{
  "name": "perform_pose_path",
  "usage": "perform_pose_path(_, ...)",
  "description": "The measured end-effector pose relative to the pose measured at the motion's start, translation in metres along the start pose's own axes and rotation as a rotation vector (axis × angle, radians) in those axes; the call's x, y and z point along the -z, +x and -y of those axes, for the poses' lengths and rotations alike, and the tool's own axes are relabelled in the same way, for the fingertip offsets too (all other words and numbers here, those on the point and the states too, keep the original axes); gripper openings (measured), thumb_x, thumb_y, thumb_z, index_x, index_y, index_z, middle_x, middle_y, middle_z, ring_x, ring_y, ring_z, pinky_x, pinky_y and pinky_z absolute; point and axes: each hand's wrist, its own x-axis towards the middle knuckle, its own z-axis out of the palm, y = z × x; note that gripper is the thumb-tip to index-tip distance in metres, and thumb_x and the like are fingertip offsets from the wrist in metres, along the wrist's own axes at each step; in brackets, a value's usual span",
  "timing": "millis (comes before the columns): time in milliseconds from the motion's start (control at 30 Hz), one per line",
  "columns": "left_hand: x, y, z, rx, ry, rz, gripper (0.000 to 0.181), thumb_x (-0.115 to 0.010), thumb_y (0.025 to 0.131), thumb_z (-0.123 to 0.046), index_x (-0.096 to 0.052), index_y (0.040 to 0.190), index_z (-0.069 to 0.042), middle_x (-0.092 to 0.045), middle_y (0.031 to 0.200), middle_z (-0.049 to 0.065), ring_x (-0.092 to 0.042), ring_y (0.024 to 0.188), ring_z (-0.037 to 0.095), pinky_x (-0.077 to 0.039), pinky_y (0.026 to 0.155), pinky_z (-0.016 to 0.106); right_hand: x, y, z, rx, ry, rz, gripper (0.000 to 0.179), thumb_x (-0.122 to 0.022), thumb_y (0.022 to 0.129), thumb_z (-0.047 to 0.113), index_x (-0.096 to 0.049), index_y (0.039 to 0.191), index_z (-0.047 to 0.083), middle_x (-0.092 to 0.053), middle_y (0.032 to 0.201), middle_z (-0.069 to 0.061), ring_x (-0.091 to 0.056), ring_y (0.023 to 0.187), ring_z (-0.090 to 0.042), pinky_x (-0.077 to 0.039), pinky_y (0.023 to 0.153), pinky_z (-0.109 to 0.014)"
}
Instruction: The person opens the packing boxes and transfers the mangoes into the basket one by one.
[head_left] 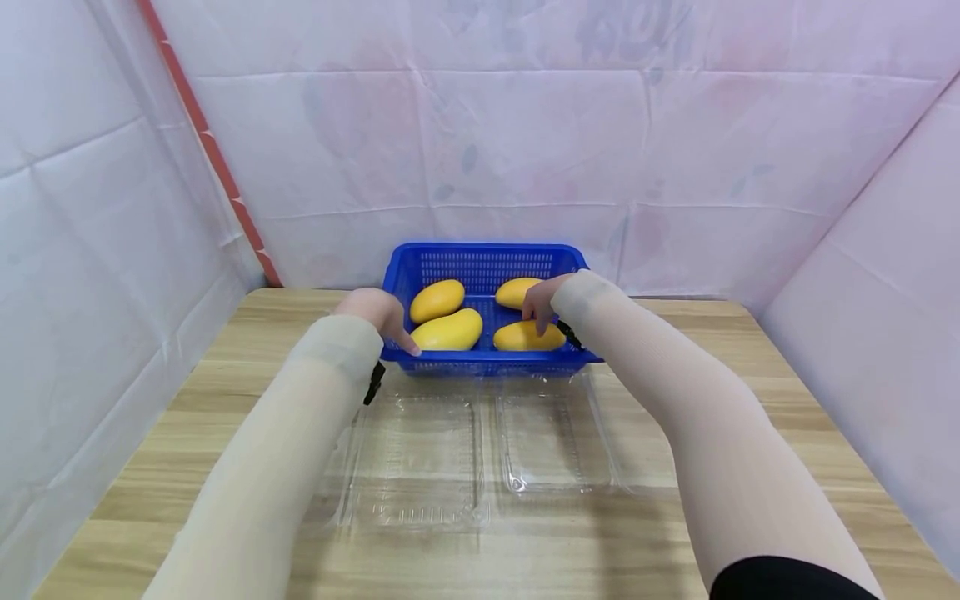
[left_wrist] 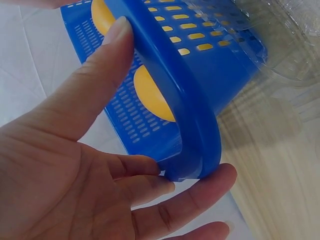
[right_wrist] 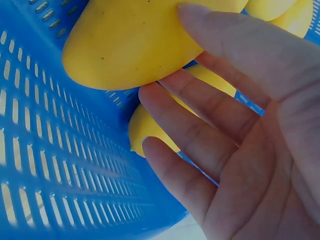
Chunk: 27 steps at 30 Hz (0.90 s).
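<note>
Several yellow mangoes lie in a blue perforated basket [head_left: 487, 357] at the back of the table. My left hand [head_left: 378, 312] grips the basket's left end; in the left wrist view its thumb [left_wrist: 117, 37] lies over the rim and its fingers meet the corner. Inside the basket, my right hand [head_left: 543, 300] holds the near right mango [head_left: 517, 337]. The right wrist view shows the thumb on that mango [right_wrist: 125, 45] and the fingertips along its opposite side. Another mango [head_left: 512, 292] is partly hidden behind the right hand.
Two clear plastic containers stand side by side in front of the basket, a left one [head_left: 420, 515] and a right one [head_left: 558, 483]. White sheeting [head_left: 525, 142] rises behind the wooden table [head_left: 225, 383] and along both sides.
</note>
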Motion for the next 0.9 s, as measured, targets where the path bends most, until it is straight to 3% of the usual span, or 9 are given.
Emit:
perform_pose_path(233, -0.004, 0.002, 0.002, 0.013, -0.028, 0.003, 0.088, -0.068, 0.074, -0.059, -0.044, 0.137, -0.002, -0.044, 0.138, 0.016, -0.046, 0.118, 0.028, -0.041, 0.096, 0.043, -0.001, 0.007, -0.007, 0.023, 0.026, 0.007, 0.046, -0.064, 0.090, 0.022, -0.053, 0.133, 0.009, -0.051, 0.132, -0.008, -0.053, 0.113, -0.022, -0.044, 0.093, -0.037)
perform_pose_path(433, -0.007, 0.004, 0.003, 0.011, -0.018, -0.009, 0.088, -0.068, 0.073, -0.061, -0.046, 0.135, -0.003, -0.046, 0.136, 0.015, -0.047, 0.116, 0.027, -0.041, 0.096, 0.043, -0.001, 0.007, -0.010, 0.026, 0.048, -0.036, 0.040, -0.062, 0.091, 0.015, -0.055, 0.129, 0.005, -0.056, 0.124, -0.010, -0.054, 0.101, -0.021, -0.045, 0.088, -0.036)
perform_pose_path(700, -0.002, 0.007, -0.001, 0.010, -0.029, -0.011, 0.091, -0.069, 0.072, -0.060, -0.043, 0.137, -0.002, -0.043, 0.138, 0.017, -0.045, 0.119, 0.029, -0.040, 0.097, 0.044, -0.001, -0.007, -0.019, 0.000, 0.100, -0.116, 0.048, -0.059, 0.092, 0.021, -0.048, 0.134, 0.003, -0.044, 0.138, -0.017, -0.039, 0.127, -0.033, -0.035, 0.101, -0.046)
perform_pose_path(900, -0.004, 0.012, 0.004, -0.074, 0.104, -0.075, 0.087, -0.061, 0.077, -0.064, -0.044, 0.137, -0.004, -0.042, 0.141, 0.016, -0.043, 0.123, 0.031, -0.039, 0.098, 0.044, -0.002, -0.028, -0.027, 0.024, 0.128, -0.172, 0.055, -0.054, 0.094, 0.029, -0.041, 0.137, -0.002, -0.044, 0.137, -0.021, -0.041, 0.125, -0.035, -0.034, 0.101, -0.049)
